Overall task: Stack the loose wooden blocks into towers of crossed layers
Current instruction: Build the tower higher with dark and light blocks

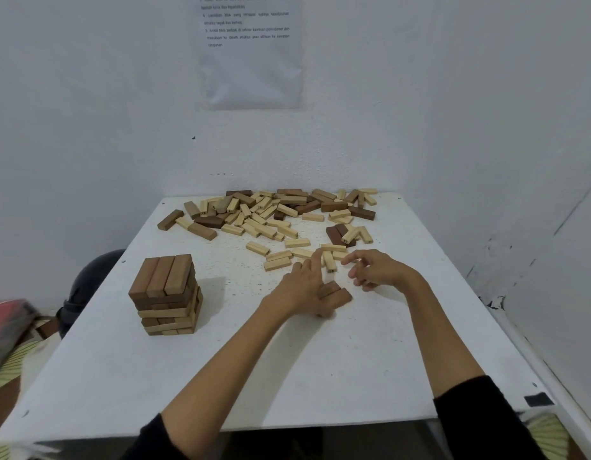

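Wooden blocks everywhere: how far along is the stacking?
One tower of crossed layers stands on the left of the table. The left hand rests on a few dark blocks laid side by side, probably a second tower's base; the right hand hovers open nearby. Most remains: the loose pile at the far edge.
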The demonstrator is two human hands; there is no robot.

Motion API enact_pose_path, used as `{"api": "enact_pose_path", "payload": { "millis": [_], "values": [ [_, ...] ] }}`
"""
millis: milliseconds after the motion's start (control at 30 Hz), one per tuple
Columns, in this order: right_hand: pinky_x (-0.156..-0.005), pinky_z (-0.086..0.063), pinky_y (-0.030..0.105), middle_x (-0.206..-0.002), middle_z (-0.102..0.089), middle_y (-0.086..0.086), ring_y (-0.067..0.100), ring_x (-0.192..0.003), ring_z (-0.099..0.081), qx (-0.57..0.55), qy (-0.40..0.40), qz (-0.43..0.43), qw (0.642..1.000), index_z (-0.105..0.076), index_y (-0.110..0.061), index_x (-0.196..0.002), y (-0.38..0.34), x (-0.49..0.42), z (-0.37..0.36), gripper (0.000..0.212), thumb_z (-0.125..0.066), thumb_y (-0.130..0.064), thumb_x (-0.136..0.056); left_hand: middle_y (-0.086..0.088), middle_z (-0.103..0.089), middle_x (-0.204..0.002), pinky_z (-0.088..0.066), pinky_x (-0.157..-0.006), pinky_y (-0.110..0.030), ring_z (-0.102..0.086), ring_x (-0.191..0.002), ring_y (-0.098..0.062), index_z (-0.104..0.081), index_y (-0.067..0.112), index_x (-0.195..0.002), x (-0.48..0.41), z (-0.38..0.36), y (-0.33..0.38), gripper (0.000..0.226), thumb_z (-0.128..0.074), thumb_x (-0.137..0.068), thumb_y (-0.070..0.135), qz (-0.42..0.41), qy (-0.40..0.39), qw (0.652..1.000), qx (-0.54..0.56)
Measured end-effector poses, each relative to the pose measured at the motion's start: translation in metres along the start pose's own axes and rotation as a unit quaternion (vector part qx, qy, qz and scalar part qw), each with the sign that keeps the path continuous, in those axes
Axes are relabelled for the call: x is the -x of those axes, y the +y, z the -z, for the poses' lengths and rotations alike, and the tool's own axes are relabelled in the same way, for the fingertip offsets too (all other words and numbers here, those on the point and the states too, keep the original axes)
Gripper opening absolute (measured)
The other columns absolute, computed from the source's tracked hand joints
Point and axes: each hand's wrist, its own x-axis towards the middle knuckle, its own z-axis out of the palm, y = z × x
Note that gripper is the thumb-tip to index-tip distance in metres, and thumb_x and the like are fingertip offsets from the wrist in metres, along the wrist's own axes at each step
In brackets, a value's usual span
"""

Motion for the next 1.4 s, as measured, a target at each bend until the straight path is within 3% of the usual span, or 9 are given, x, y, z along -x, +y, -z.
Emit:
{"api": "enact_pose_path", "payload": {
  "millis": [133,333,467,567,667,967,1067,1200,1400],
  "values": [
    [-0.072,-0.053,0.025,-0.086,-0.058,0.003,0.014,-0.077,-0.058,0.017,-0.047,0.016,0.999,-0.056,-0.011,-0.120,-0.004,0.001,-0.003,0.037,-0.050,0.006,-0.088,-0.013,-0.046,-0.131,-0.041,-0.095,-0.031,-0.048,-0.114,-0.025,0.015,0.020,-0.146,-0.003,0.009,-0.021,0.122,-0.081,-0.070,0.021,-0.067,-0.033,0.995,0.061],
    [-0.087,-0.045,0.026,-0.120,-0.052,0.002,0.014,-0.107,-0.050,-0.006,-0.024,0.072,0.997,-0.050,-0.017,-0.130,-0.005,0.000,-0.014,0.038,-0.055,-0.027,-0.094,-0.007,-0.013,-0.154,-0.019,-0.113,-0.032,-0.014,-0.142,-0.022,0.000,0.012,-0.149,0.007,-0.005,-0.039,0.097,-0.065,-0.082,0.041,-0.040,0.027,0.984,0.174],
    [-0.109,-0.032,0.035,-0.142,-0.044,0.002,0.018,-0.130,-0.040,-0.256,0.125,0.088,0.954,-0.044,-0.016,-0.138,-0.001,-0.004,-0.053,0.046,-0.036,-0.040,-0.099,0.003,-0.045,-0.135,-0.032,-0.103,-0.020,-0.039,-0.123,-0.010,-0.046,0.019,-0.130,0.010,-0.025,-0.031,0.039,-0.033,-0.100,0.041,0.047,0.240,0.850,0.467],
    [-0.107,-0.024,0.026,-0.146,-0.040,-0.001,0.013,-0.134,-0.035,-0.372,0.152,0.083,0.912,-0.040,-0.018,-0.141,-0.002,-0.006,-0.079,0.051,-0.030,-0.045,-0.099,0.004,-0.049,-0.134,-0.031,-0.103,-0.026,-0.042,-0.122,-0.011,-0.052,0.021,-0.125,0.005,-0.033,-0.024,0.042,-0.029,-0.098,0.044,0.106,0.240,0.737,0.623],
    [-0.104,-0.025,0.022,-0.140,-0.044,-0.001,0.008,-0.125,-0.039,-0.407,0.149,0.098,0.896,-0.043,-0.020,-0.136,-0.005,-0.006,-0.093,0.046,-0.026,-0.042,-0.100,-0.003,-0.048,-0.137,-0.029,-0.101,-0.023,-0.041,-0.127,-0.013,-0.048,0.013,-0.130,0.005,-0.031,-0.015,0.047,-0.020,-0.101,0.039,0.101,0.244,0.704,0.659],
    [-0.092,-0.034,0.014,-0.136,-0.050,-0.004,0.008,-0.124,-0.044,-0.365,0.171,0.138,0.905,-0.051,-0.019,-0.133,-0.002,-0.008,-0.094,0.038,-0.041,-0.033,-0.098,0.004,-0.053,-0.126,-0.030,-0.093,-0.021,-0.045,-0.122,-0.011,-0.054,0.020,-0.117,0.001,-0.037,-0.013,0.034,-0.028,-0.101,0.036,0.099,0.271,0.739,0.609],
    [-0.091,-0.041,0.017,-0.125,-0.056,-0.007,0.008,-0.117,-0.048,-0.216,0.158,0.195,0.944,-0.055,-0.021,-0.125,0.000,0.001,-0.066,0.036,-0.060,-0.023,-0.090,0.007,-0.054,-0.122,-0.035,-0.094,-0.019,-0.047,-0.119,-0.010,-0.052,0.019,-0.125,0.010,-0.024,-0.028,0.037,-0.053,-0.093,0.036,0.017,0.282,0.813,0.509],
    [-0.095,-0.038,0.025,-0.125,-0.045,-0.012,0.011,-0.123,-0.038,0.035,-0.028,0.177,0.983,-0.049,-0.036,-0.125,0.003,0.008,-0.030,0.063,-0.080,-0.023,-0.072,0.007,-0.041,-0.139,-0.031,-0.103,-0.026,-0.036,-0.126,-0.007,-0.034,0.023,-0.141,0.012,-0.004,-0.057,0.088,-0.082,-0.068,0.031,-0.051,0.076,0.956,0.279],
    [-0.103,-0.035,0.031,-0.130,-0.041,-0.001,0.016,-0.122,-0.037,0.183,-0.061,0.162,0.968,-0.040,-0.024,-0.138,0.002,0.005,-0.034,0.089,-0.087,-0.025,-0.062,0.001,-0.049,-0.133,-0.036,-0.102,-0.026,-0.043,-0.120,-0.011,-0.032,0.022,-0.142,0.008,0.003,-0.067,0.102,-0.088,-0.058,0.019,-0.066,0.024,0.981,0.180]
  ]
}}
